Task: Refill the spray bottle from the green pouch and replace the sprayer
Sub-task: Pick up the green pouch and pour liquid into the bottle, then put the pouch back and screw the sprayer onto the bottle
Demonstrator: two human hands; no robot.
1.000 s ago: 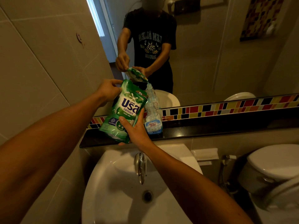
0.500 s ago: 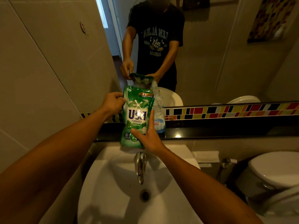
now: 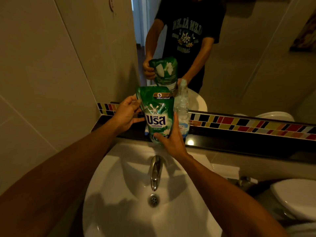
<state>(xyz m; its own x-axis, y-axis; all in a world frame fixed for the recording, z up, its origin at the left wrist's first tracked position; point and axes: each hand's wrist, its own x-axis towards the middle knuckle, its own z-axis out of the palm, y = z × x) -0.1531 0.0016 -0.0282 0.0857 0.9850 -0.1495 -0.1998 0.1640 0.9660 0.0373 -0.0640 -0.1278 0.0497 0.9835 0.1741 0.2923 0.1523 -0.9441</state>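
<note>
The green pouch [image 3: 156,115] stands upright above the black ledge [image 3: 239,139], held by both hands. My left hand [image 3: 127,113] grips its upper left edge. My right hand [image 3: 171,139] holds its lower right corner from below. Just behind and to the right of the pouch stands the clear spray bottle [image 3: 183,110] on the ledge, with a blue label near its base and no sprayer on its neck. The sprayer itself is not in sight.
A white sink [image 3: 119,194] with a metal tap [image 3: 155,171] lies right below the hands. A mirror [image 3: 248,57] rises behind the ledge above a coloured tile strip [image 3: 248,124]. A toilet [image 3: 297,197] sits at lower right. The tiled wall [image 3: 51,65] is close on the left.
The pouch has swung from tilted with its spout at the bottle's neck back to upright, away from the neck. Both hands stayed on it. The camera has tipped downward.
</note>
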